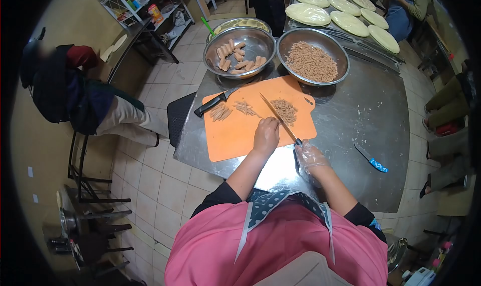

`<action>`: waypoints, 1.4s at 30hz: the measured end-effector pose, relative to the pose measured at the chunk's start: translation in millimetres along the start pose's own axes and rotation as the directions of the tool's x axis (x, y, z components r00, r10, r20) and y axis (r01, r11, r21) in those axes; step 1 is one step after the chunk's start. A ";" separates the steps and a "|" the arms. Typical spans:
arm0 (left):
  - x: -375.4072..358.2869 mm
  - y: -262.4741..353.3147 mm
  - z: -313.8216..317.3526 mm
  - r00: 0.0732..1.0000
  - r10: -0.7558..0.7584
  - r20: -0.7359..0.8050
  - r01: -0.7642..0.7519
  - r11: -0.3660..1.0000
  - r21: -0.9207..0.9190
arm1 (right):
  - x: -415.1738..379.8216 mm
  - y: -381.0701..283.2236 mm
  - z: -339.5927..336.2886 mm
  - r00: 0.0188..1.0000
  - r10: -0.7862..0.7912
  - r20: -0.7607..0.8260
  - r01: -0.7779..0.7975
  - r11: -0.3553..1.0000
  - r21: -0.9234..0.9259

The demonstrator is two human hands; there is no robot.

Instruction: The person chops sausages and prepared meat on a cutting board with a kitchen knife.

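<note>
An orange cutting board [235,130] lies on a steel table [361,115]. My right hand [309,156], in a clear plastic glove, grips the handle of a long knife [278,116] whose blade reaches over the board toward a pile of chopped sausage [285,109]. My left hand [266,134] rests curled on the board beside the blade, holding nothing that I can see. Sliced sausage strips [220,112] and thinner strips [245,107] lie further left. A black-handled knife [214,102] lies on the board's far left corner.
A steel bowl of whole sausages [239,51] and a steel bowl of minced pieces [312,60] stand behind the board. A blue-handled knife [371,157] lies at right. Dough rounds [345,15] fill trays beyond. A person [85,100] crouches at left; another sits at the far right.
</note>
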State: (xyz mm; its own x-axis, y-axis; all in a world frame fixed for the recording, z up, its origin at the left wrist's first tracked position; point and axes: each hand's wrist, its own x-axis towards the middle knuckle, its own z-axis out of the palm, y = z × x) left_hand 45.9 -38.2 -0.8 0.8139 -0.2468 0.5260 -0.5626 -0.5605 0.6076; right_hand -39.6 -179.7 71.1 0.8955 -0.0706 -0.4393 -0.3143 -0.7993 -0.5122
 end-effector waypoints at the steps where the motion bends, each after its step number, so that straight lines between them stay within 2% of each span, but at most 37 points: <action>1: -0.3 1.1 -0.3 1.000 -0.024 -0.007 0.024 1.000 -0.004 | -4.0 -0.5 -2.2 1.000 0.000 -0.003 0.000 1.000 0.002; 3: 1.5 0.6 -2.0 0.999 -0.051 -0.017 0.051 0.999 -0.006 | -16.3 -3.5 -7.4 1.000 0.005 0.008 -0.004 0.994 -0.110; 6: 0.9 -1.4 -2.5 0.996 -0.070 0.050 0.068 0.997 0.039 | -22.4 -4.9 -0.1 0.998 0.053 0.017 -0.050 0.988 -0.148; 9: 2.0 -3.4 -1.2 0.999 -0.034 0.021 0.032 0.997 0.063 | -4.8 1.0 11.6 0.999 0.019 -0.033 -0.021 0.997 -0.077; 13: -0.3 -2.7 -4.2 0.996 -0.051 0.068 0.045 0.996 0.078 | 2.3 1.5 5.9 1.000 -0.029 -0.009 0.029 0.999 -0.018; 16: 1.8 0.8 -8.9 0.995 -0.050 0.088 0.043 0.995 0.088 | -20.1 -6.4 -2.4 1.000 -0.021 -0.010 0.020 0.993 -0.116; 18: 2.2 1.0 -8.5 0.994 -0.051 0.102 0.042 0.995 0.088 | -28.7 -10.1 -4.2 0.995 0.093 0.036 -0.087 0.986 -0.141; 19: 2.3 -0.8 -7.4 0.995 -0.034 0.089 0.026 0.996 0.090 | -25.3 -7.0 -0.3 0.995 0.096 0.037 -0.090 0.986 -0.140; 24: 1.2 -5.7 -5.9 0.998 0.015 0.057 -0.019 0.997 0.073 | -4.2 3.0 6.7 0.999 -0.015 -0.039 0.015 1.000 0.000; 28: 1.7 -5.2 -6.5 0.999 -0.008 0.048 0.005 0.998 0.059 | -13.7 0.0 2.2 0.999 -0.045 -0.015 0.044 0.997 -0.059; 30: 0.7 -3.8 -5.7 0.999 -0.019 0.040 0.017 0.999 0.042 | -23.8 -8.3 3.2 0.995 0.077 0.067 -0.070 0.992 -0.108; 34: 0.3 -6.1 -4.5 0.998 -0.057 0.011 0.057 0.998 0.014 | -9.0 -4.0 12.3 0.997 0.071 0.028 -0.068 0.994 -0.090; 36: -1.4 -6.9 -5.7 0.998 -0.057 -0.008 0.057 0.998 -0.002 | -2.4 -2.9 7.6 1.000 -0.018 0.024 0.018 1.000 0.001; 40: -1.4 -10.5 -8.3 0.993 -0.117 0.025 0.117 0.993 -0.013 | -20.0 -10.3 -1.7 0.999 -0.014 0.035 0.016 0.998 -0.058; 42: -3.5 -11.4 -7.0 0.990 -0.134 0.044 0.134 0.991 0.006 | -26.8 -14.3 -0.7 0.990 0.101 0.096 -0.089 0.988 -0.127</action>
State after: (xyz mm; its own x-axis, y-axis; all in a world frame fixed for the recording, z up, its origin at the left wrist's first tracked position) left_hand 48.4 -25.5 -5.5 0.8875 -0.2043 0.4131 -0.4480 -0.5930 0.6691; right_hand -58.9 -166.7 90.7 0.8248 -0.0938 -0.5577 -0.3501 -0.8591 -0.3733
